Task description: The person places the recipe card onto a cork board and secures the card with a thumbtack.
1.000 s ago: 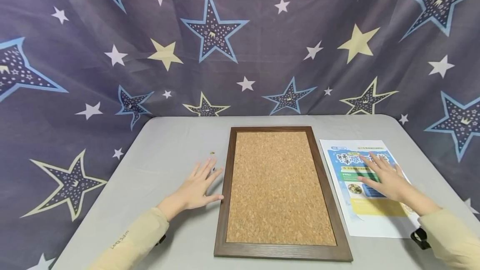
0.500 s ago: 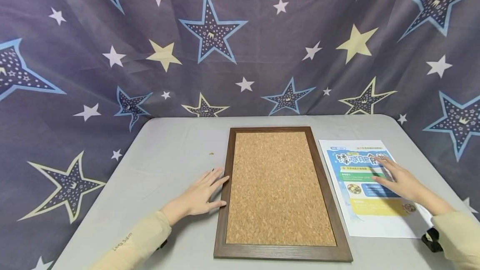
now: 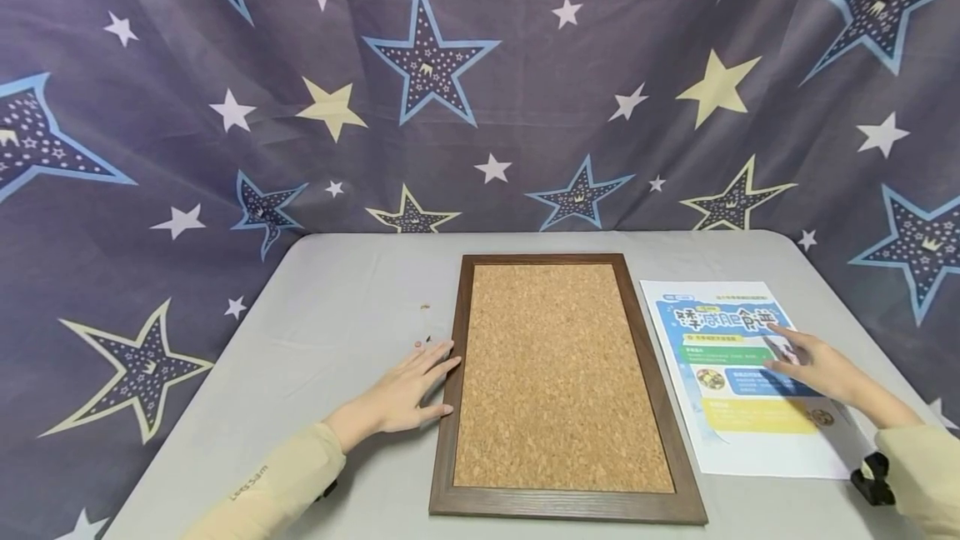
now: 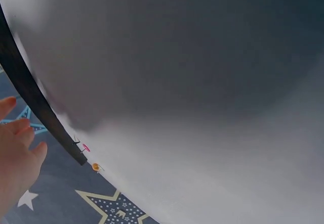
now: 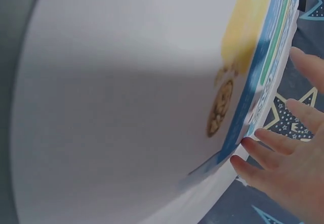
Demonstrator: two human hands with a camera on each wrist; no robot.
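A cork board [image 3: 562, 373] in a brown wooden frame lies flat in the middle of the head view. My left hand [image 3: 408, 390] is at the frame's left side, its fingertips right at the wood. Just beyond those fingers are small push pins: a pink one [image 4: 86, 147], an orange one [image 4: 95, 167] and a dark one, seen closer in the left wrist view. To the right of the board is a printed poster [image 3: 738, 455] with blue, green and yellow panels. My right hand [image 3: 825, 369] hovers over its right side, fingers spread and holding nothing in the right wrist view.
A grey-white table [image 3: 352, 273] carries everything. Behind it and along both sides hangs a dark curtain [image 3: 525, 107] printed with stars. A narrow strip of table separates the board from the poster.
My left hand has moved slightly right and down to the frame's edge, uncovering pins beyond its fingers. My right hand has drawn back to the right, showing more of the poster.
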